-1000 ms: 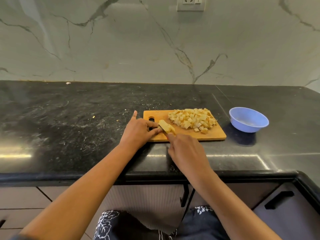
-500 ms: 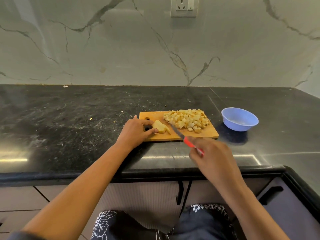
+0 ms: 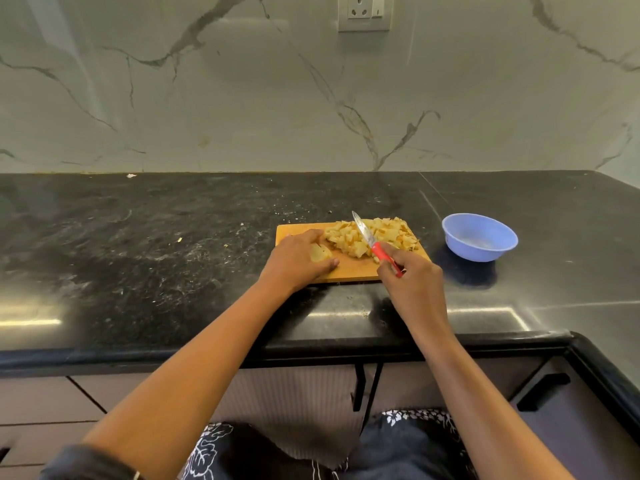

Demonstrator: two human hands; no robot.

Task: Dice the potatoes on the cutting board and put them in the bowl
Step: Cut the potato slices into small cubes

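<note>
Wooden cutting board (image 3: 353, 270), plain rectangle, sits on the black speckled worktop (image 3: 166, 258) near the front edge. The left hand (image 3: 298, 263) is curled over an uncut potato chunk (image 3: 320, 252) at the board's left end, with fingers over the top and thumb on the near side, so only a pale, rounded bit pokes out. Just to the right of that hand, toward the back of the board, is a heap of diced potato (image 3: 384, 233): small pale-yellow cubes, some with browner edges.

The right hand (image 3: 412, 275) grips the red handle of a small knife (image 3: 374, 245) over the board's near right corner. The shiny pointed blade angles up and away across the heap, and I can't tell if it touches the cubes. A round light-blue bowl (image 3: 479, 249), smooth and shallow, stands on the worktop just right of the board, not touching it.
</note>
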